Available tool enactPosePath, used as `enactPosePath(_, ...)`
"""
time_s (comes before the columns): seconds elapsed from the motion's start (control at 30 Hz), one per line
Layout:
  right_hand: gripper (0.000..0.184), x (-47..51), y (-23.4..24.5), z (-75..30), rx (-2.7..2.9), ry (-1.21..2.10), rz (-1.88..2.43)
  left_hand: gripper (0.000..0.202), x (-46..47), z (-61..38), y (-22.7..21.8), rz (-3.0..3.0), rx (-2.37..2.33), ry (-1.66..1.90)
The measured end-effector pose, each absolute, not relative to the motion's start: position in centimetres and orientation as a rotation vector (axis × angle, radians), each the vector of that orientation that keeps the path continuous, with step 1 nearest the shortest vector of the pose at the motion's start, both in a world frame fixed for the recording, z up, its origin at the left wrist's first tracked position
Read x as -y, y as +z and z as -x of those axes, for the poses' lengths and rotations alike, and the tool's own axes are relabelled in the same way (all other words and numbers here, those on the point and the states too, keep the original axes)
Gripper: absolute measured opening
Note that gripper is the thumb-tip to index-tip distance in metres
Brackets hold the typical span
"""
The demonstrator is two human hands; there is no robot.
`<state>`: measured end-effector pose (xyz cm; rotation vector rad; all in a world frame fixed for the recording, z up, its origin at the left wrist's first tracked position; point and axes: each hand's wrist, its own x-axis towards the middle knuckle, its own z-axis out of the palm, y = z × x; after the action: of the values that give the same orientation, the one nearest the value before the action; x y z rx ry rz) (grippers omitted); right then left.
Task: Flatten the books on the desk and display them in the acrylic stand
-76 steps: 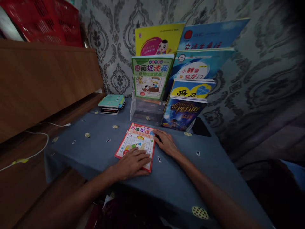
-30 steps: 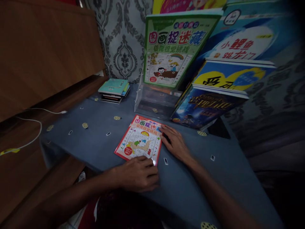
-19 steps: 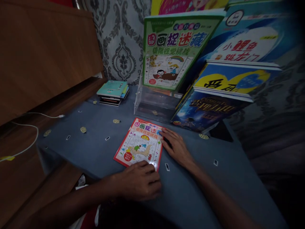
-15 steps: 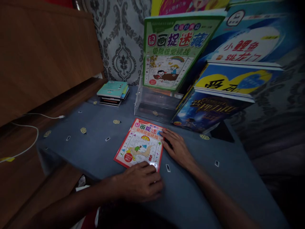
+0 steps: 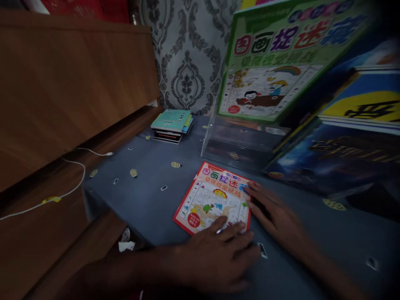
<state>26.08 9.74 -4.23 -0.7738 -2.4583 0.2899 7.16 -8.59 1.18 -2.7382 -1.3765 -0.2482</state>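
Lots cut off at the R side tbh: the blue-and-yellow book (image 5: pixel 371 100) ran out of frame, ditto the dark blue book (image 5: pixel 337 146) below it, w/ its gold title too blurry to read. Green-bordered picture book (image 5: pixel 275 79) on the clear acrylic stand (image 5: pixel 215 139) lost its top corner, & the red plastic basket (image 5: pixel 93 10) was mostly out up top. White stuff (image 5: pixel 126 246) under the table edge, cdn't tell what.

Red-bordered picture book (image 5: pixel 209 204) lay flat on the gray-blue tablecloth (image 5: pixel 146 200), cover up, btwn the hands. Left hand (image 5: pixel 218 252) covered its btm R corner, fingers spread loosely, not closed round anything; cdn't tell how hard it pressed. Right hand (image 5: pixel 279 212) had fingertips at the upper R edge, fingers loose & nearly straight, no pinch visible tho the underside was hidden.
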Motion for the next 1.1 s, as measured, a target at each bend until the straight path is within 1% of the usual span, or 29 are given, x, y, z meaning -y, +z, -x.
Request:
enactPosePath(0.2,0.056,-10.7,-5.8,-26.2,2.503,0.213,0.716,0.057,8.6,-7.2,2.3,2.762,1.385,-0.231)
enactPosePath(0.4,0.054,-10.1,-5.2,-25.9,2.538,0.161,0.716,0.056,7.0,-5.3,2.1,2.822,1.523,-0.409)
enactPosePath(0.5,0.052,-9.6,-4.7,-25.7,2.555,0.151,0.742,0.049,4.3,-2.8,1.3,2.684,1.673,-0.405)
enactPosePath(0.67,0.052,-9.4,-4.5,-25.8,2.570,0.108,0.795,0.048,-0.6,1.1,0.8,2.421,1.982,-0.361)
enactPosePath(0.77,0.050,-9.2,-4.2,-25.6,2.556,0.026,0.816,0.049,-1.8,1.9,0.5,2.358,2.047,-0.353)
enactPosePath(0.93,0.044,-8.4,-2.8,-21.6,2.621,0.013,0.670,0.046,-2.0,2.2,-0.5,2.345,2.000,-0.410)
enactPosePath(1.0,0.045,-8.1,-2.4,-18.9,2.638,0.042,0.592,0.044,-2.0,2.4,-0.8,2.360,1.987,-0.406)
enactPosePath(1.1,0.050,-8.0,-2.4,-15.2,2.636,0.076,0.594,0.049,-2.2,2.7,-1.1,2.379,1.998,-0.419)
